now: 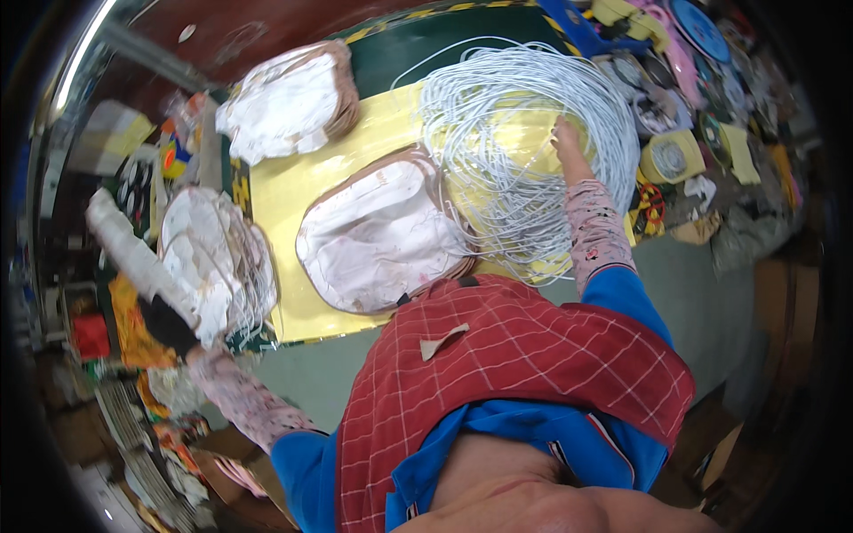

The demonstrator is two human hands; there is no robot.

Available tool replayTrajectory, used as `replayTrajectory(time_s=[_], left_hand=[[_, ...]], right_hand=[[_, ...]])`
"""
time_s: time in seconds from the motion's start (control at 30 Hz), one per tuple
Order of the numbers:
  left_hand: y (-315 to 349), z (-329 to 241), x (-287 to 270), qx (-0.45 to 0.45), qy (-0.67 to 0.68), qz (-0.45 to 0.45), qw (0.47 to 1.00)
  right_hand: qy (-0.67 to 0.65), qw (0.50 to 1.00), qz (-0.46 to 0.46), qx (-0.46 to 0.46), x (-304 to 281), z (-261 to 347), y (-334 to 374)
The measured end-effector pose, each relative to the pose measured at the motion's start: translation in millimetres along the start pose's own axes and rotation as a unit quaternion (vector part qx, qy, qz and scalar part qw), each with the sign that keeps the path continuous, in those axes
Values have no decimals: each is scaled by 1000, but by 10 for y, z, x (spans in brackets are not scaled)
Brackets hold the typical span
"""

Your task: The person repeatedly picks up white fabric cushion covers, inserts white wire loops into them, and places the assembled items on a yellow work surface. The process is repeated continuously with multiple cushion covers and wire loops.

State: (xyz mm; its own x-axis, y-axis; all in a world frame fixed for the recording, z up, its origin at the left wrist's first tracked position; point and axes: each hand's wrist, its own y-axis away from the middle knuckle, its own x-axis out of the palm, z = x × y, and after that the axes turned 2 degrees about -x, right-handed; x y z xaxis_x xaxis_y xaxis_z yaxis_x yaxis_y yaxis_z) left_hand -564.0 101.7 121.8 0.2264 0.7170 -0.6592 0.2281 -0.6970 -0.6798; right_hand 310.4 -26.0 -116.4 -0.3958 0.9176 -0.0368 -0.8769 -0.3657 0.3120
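Note:
My right hand, bare below a floral sleeve, reaches into a big loose coil of pale blue-white cord. Its fingers are curled on strands there. At the far left my left hand, in a dark glove, is at the lower end of a long whitish roll; its fingers do not show clearly. Beside that roll lies a stack of white rounded pieces with cords hanging from its edge. In front of me sits another stack of rounded white fabric-like panels with brown edges.
A third stack of white panels lies at the back left. Yellow sheeting covers much of the green table. On the right, a cluttered side surface holds a yellow container and a blue round lid.

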Motion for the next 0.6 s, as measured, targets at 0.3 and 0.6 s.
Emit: replayTrajectory(time_s=[0.3,0.6], left_hand=[[1648,-1834,1131,63,340,393,852],[2521,-3663,708,198,322,513,771]], right_hand=[[-204,921,262,-202,1006,1676,1510],[-275,839,454,-124,1353,1651,3406]])
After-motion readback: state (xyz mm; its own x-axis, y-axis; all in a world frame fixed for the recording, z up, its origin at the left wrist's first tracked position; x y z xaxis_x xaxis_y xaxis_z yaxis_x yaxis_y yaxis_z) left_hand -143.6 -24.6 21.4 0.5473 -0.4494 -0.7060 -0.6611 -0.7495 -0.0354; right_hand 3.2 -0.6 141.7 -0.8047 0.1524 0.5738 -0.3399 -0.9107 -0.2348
